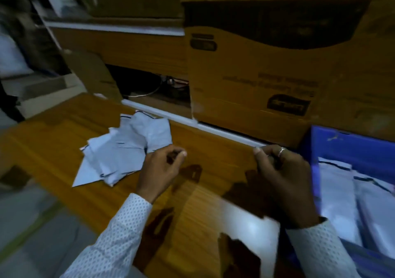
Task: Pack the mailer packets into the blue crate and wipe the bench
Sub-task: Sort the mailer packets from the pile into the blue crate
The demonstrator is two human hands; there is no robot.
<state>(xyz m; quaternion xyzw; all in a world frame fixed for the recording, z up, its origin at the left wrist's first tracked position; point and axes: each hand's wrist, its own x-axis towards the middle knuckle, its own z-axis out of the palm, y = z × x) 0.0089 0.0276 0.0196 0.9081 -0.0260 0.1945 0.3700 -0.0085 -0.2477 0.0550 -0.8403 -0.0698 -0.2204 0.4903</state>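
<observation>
A loose pile of white mailer packets (126, 149) lies on the wooden bench (213, 149), left of centre. My left hand (160, 168) hovers just right of the pile with its fingers curled and nothing visible in them. My right hand (280, 177), wearing a ring, is over the bench beside the left wall of the blue crate (316, 147), fingers curled shut and nothing seen in its grip. Several white packets (342, 192) lie inside the crate. A white flat patch (250, 224) shows under my right forearm; I cannot tell whether it is a packet or glare.
Large cardboard boxes (256, 75) stand along the back of the bench behind a white ledge (181, 118). A dark gap with cables (154, 85) opens between the boxes. Grey floor (32, 224) lies off the bench's left edge.
</observation>
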